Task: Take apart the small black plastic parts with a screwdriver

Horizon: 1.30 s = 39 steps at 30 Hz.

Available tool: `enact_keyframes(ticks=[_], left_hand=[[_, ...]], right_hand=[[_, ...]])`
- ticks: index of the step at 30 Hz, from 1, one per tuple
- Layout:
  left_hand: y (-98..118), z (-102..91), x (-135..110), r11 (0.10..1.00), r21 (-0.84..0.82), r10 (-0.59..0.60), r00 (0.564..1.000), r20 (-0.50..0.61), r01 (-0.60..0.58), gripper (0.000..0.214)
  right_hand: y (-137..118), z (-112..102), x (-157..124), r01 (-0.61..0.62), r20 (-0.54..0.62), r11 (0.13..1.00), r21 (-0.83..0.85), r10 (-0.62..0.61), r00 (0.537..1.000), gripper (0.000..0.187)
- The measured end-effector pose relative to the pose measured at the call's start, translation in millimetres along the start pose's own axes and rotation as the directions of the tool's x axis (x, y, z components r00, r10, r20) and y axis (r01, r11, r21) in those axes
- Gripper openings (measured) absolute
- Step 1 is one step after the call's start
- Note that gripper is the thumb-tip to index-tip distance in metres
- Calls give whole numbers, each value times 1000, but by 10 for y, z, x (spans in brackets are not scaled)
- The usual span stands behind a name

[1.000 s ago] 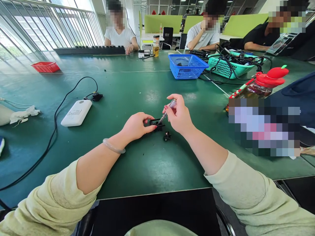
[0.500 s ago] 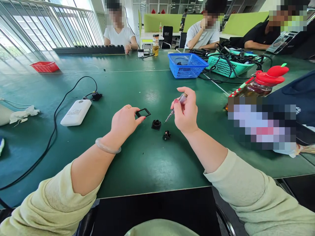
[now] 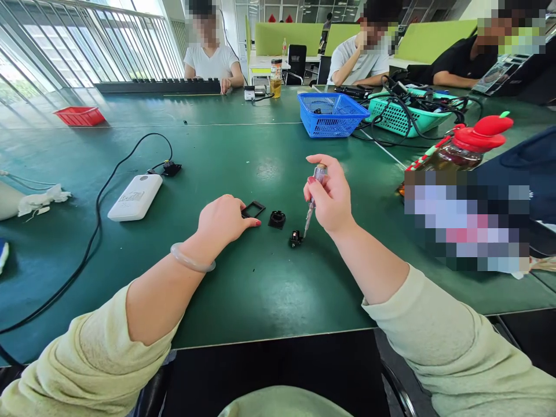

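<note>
My left hand is closed on a thin black rectangular frame, gripping its left side between thumb and fingers low over the table. In my right hand is a small screwdriver with a clear handle, tilted tip-down. Its tip is at the right side of a small black part, seemingly touching it. Between that part and the frame lies a black square piece with a round opening. All these pieces are close together on the green table.
A white power bank and a small black device on a cable lie to the left. Beyond are a red tray, a blue basket and a green basket of cables. A red-lidded bottle stands right. Several people sit opposite.
The screwdriver tip has moved down and toward me, from beside the square piece to the small black part. My left hand has lowered slightly with the frame.
</note>
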<state>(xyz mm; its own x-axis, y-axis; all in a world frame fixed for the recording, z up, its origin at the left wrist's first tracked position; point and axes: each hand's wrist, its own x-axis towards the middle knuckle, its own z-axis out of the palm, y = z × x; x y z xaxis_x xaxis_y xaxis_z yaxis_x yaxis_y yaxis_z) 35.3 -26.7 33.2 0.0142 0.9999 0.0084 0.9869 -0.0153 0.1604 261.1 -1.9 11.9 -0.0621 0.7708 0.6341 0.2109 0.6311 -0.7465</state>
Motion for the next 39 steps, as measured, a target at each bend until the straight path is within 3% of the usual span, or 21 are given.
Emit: enact_keyframes(ticks=[2, 4, 8, 12, 14, 19, 24, 31, 35, 39], left_hand=[[8, 21, -12, 998, -8, 59, 997, -39, -60, 64], [27, 62, -21, 980, -35, 193, 977, -88, -196, 77], [90, 184, -30, 861, -212, 457, 887, -75, -462, 89], [173, 290, -32, 772, -317, 581, 814, 1, -551, 79], [214, 315, -31, 767, -310, 597, 801, 28, -561, 67], [258, 313, -36, 783, -291, 580, 814, 20, -550, 41], [230, 309, -78, 804, -255, 565, 824, 46, -537, 44], [160, 294, -195, 887, -186, 444, 892, 87, -424, 46], [-112, 225, -243, 939, -115, 332, 941, 66, -324, 46], [-600, 126, -229, 998, 15, 68, 998, -17, -68, 52]], right_hand=[[-25, 30, -15, -15, 37, 1000, 0, 15, 999, 24], [-47, 57, -27, -24, 43, 1000, 8, 23, 999, 23], [-38, 84, -29, -17, -30, 999, 40, 18, 999, 24], [20, 80, -14, 27, -138, 997, 66, -18, 990, 26], [41, 74, -11, 41, -149, 998, 57, -32, 988, 27], [52, 61, -18, 54, -126, 998, 23, -51, 991, 26], [63, 60, -17, 79, -134, 997, -8, -79, 988, 24], [14, 76, -11, 38, -176, 999, 4, -37, 984, 21], [-11, 80, -23, 18, -172, 1000, 7, -17, 985, 21], [-18, 85, -36, 2, -149, 1000, -2, -2, 989, 22]])
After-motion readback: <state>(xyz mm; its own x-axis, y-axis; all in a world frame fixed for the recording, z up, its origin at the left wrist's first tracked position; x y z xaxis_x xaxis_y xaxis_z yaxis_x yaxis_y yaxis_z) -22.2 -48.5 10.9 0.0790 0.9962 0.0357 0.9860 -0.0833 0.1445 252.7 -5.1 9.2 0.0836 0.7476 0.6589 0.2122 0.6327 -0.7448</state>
